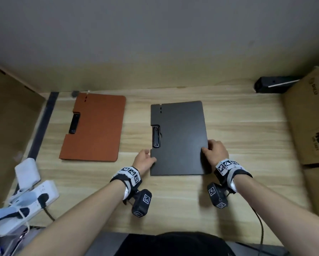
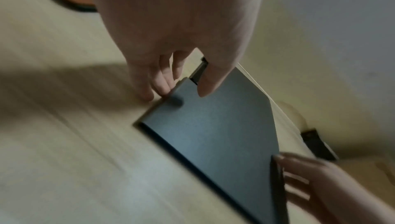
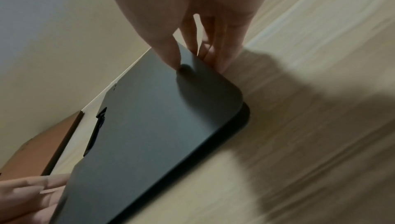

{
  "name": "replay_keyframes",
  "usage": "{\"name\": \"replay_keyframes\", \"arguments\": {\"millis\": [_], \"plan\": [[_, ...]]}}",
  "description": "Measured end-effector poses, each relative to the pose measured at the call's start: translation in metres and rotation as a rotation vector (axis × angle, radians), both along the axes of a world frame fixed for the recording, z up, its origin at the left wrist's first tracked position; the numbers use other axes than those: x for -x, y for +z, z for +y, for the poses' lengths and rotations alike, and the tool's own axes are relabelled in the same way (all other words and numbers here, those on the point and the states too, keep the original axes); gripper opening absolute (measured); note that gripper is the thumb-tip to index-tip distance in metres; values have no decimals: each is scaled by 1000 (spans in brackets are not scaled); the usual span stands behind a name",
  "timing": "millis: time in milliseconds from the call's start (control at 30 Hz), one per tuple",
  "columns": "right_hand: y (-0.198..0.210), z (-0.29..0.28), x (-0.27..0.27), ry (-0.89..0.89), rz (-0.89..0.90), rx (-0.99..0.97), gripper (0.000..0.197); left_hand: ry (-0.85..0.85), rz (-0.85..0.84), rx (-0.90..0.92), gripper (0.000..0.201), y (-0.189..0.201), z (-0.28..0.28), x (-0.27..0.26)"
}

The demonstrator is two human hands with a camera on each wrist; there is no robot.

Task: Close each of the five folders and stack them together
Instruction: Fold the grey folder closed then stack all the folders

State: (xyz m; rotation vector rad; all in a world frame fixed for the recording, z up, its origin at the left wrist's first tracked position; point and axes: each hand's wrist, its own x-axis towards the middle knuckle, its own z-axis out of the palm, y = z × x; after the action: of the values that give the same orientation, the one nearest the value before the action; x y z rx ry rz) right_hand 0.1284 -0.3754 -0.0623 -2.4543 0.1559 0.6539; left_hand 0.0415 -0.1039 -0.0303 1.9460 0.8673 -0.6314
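Note:
A closed black folder (image 1: 179,137) lies flat in the middle of the wooden table (image 1: 173,200), its clip on the left side. My left hand (image 1: 151,158) pinches its left edge near the front corner, thumb on top and fingers at the edge, as the left wrist view shows on the black folder (image 2: 213,134) under the left hand (image 2: 181,90). My right hand (image 1: 207,147) pinches the right edge, with the right hand (image 3: 195,62) laying its thumb on the cover (image 3: 149,126). A closed orange-brown folder (image 1: 96,126) lies apart at the back left.
A cardboard box (image 1: 310,117) stands along the right edge, with a black device (image 1: 273,85) behind it. A white power strip and adapters (image 1: 31,198) lie at the front left. A cardboard panel (image 1: 11,117) lines the left side. The wall bounds the table's back.

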Motion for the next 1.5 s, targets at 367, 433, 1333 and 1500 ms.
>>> {"name": "replay_keyframes", "arguments": {"millis": [367,433,1333,1500], "plan": [[1,15,-1,-169,60,-141,46,345,-176,172,31,2,8,-15],[4,22,-1,-185,60,-156,42,351,-196,205,29,3,20,-15],[14,345,-23,21,134,-131,40,-98,-247,-270,8,48,354,11],[8,357,-24,41,154,-36,39,-516,-158,-650,34,52,364,11]]}}
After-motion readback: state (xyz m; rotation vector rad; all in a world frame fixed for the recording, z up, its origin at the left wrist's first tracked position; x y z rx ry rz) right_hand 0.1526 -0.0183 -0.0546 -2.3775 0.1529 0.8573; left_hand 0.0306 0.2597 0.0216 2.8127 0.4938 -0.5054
